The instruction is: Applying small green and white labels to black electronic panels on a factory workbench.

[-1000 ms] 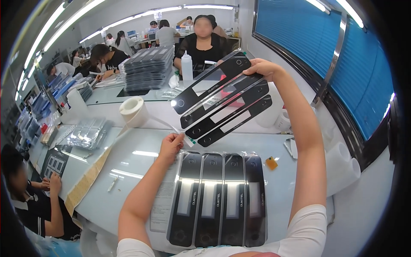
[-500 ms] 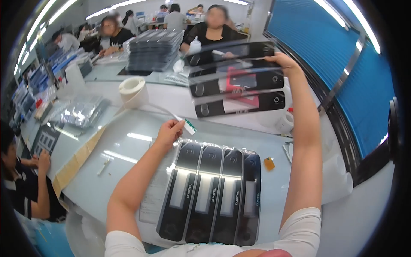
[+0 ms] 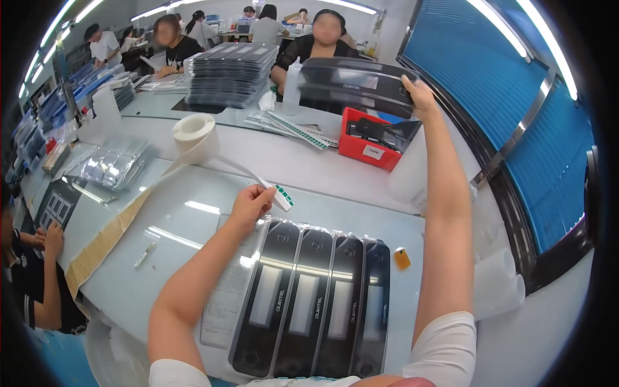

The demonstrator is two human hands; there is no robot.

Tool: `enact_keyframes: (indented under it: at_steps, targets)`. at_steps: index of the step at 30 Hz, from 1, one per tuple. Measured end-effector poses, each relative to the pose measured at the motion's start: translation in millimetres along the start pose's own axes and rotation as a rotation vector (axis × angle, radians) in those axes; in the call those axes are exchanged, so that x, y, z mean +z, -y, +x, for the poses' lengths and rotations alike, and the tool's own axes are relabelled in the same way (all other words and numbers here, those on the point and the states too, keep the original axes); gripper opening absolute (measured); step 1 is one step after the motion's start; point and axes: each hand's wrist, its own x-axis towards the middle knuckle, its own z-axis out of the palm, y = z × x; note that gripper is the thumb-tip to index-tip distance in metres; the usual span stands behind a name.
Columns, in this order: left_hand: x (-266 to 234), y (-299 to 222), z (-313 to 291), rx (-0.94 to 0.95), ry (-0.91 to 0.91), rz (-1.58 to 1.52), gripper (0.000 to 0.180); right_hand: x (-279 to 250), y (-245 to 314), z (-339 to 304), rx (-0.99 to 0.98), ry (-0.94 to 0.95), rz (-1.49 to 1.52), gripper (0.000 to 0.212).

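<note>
A person's two bare arms reach forward over a pale tabletop (image 3: 193,226). The right hand (image 3: 418,97) is raised high and far out, its grip clamped on the right end of a few long black panels (image 3: 354,87) held together in a fanned stack, roughly level, above a red tray (image 3: 367,151) that sits on the far part of the tabletop. The left hand (image 3: 253,203) is lower and nearer, fingers pinched together on the end of a white paper strip (image 3: 282,197) carrying small green stickers; the strip runs back to a white tape roll (image 3: 195,132) standing further left. Just below the left hand, four more black panels with pale windows (image 3: 309,303) lie side by side in clear wrap, close to the person's body. A small orange piece (image 3: 402,258) rests on the tabletop just right of this row. Beyond the roll stands a tall stack of dark panels (image 3: 232,74), with a white squeeze bottle (image 3: 291,90) near it. Other people sit across and along the left side.
</note>
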Motion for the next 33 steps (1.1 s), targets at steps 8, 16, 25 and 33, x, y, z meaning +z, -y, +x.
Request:
enact_keyframes:
  at_steps: [8,16,25,33]
  targets:
    - [5,4,-4,-0.007,0.027,-0.052,0.02,52,112,-33,-0.373,0.727,-0.624,0.025]
    - [1,2,-4,-0.005,0.02,-0.033,0.017,95,173,-84,-0.349,0.921,-1.156,0.024]
    - [2,-3,-5,0.014,0.014,-0.033,0.02,101,177,-91,-0.247,0.906,-1.222,0.026]
    - [6,0,-5,0.012,0.008,-0.038,0.02,101,171,-88,-0.232,0.973,-1.171,0.026]
